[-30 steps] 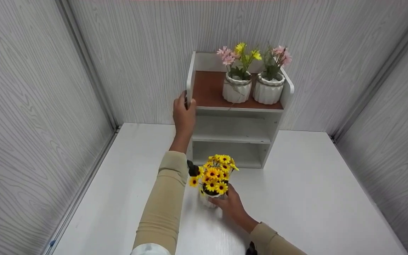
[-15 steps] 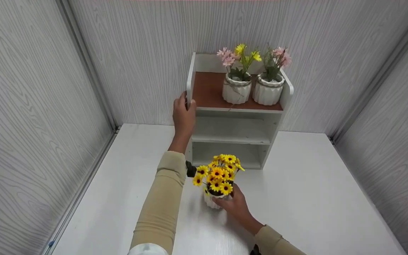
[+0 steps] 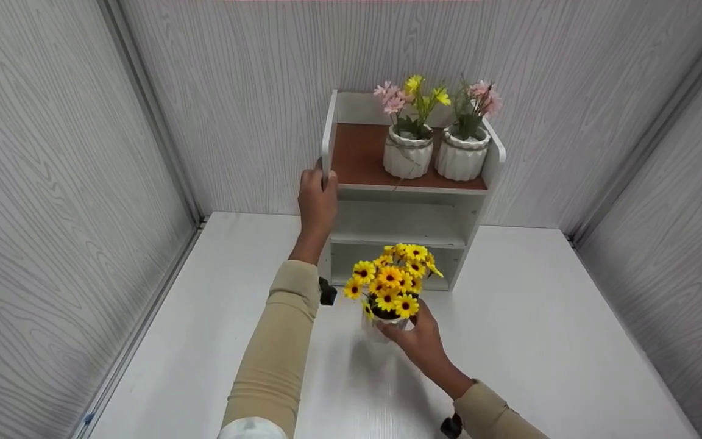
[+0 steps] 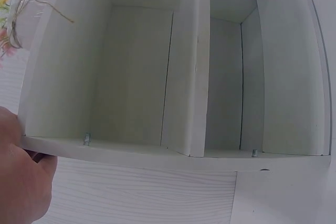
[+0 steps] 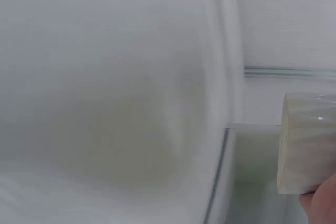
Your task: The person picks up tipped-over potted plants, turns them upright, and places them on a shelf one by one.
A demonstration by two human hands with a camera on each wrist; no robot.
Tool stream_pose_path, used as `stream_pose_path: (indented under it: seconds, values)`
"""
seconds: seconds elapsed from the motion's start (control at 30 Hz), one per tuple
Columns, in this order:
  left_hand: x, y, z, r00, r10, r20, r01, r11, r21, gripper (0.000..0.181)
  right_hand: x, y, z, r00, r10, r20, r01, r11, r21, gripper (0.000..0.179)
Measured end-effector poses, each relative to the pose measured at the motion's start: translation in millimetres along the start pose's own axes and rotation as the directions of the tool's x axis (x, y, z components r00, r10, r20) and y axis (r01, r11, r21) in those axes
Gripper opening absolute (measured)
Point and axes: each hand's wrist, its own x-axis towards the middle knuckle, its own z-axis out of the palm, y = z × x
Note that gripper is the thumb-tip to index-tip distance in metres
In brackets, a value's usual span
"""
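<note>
My left hand grips the left side panel of a small white shelf unit, thumb on the front edge. In the left wrist view that hand shows at the lower left, beside the unit's two lower compartments. With my right hand I hold a white ribbed flowerpot of yellow sunflowers, fingers and thumb around its upper part. A shadow falls on the table below the pot. The right wrist view shows the pot's side and base at the right edge, with part of the right hand under it.
Two white ribbed pots stand on the unit's brown top: one with pink and yellow flowers, another with pink flowers at the right. The white table meets wood-grained panels at the back and sides.
My right hand has carried the sunflower pot up and to the right, closer to the shelf unit. My left hand keeps its place on the side panel.
</note>
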Motion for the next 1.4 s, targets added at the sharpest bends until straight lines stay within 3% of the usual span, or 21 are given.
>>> stream_pose_path:
  seconds: [0.43,0.83,1.03,1.23,1.4]
  values:
    - [1.7,3.7,0.6,1.000,-0.021,0.006,0.021,1.000,0.011,0.027,39.2,-61.3,-18.3,0.991,-0.134,-0.006,0.134,0.991,-0.027,0.077]
    - [1.3,2.2,-4.5,0.998,-0.048,0.038,0.050,0.997,-0.057,0.022,77.0,-109.1,-27.9,0.970,-0.241,-0.037,0.240,0.970,-0.033,0.076]
    - [2.3,-1.2,-4.2,0.997,-0.045,0.065,0.050,0.996,-0.073,0.022,97.2,-125.7,-28.8,0.963,-0.260,-0.067,0.258,0.965,-0.038,0.076]
    - [1.7,0.8,-6.6,0.992,-0.088,0.096,0.098,0.990,-0.105,0.016,119.0,-143.2,-27.3,0.963,-0.247,-0.105,0.244,0.969,-0.043,0.078]
    - [2.3,-0.9,-7.9,0.994,-0.047,0.098,0.056,0.994,-0.093,0.027,133.2,-154.6,-24.2,0.966,-0.228,-0.122,0.221,0.973,-0.065,0.080]
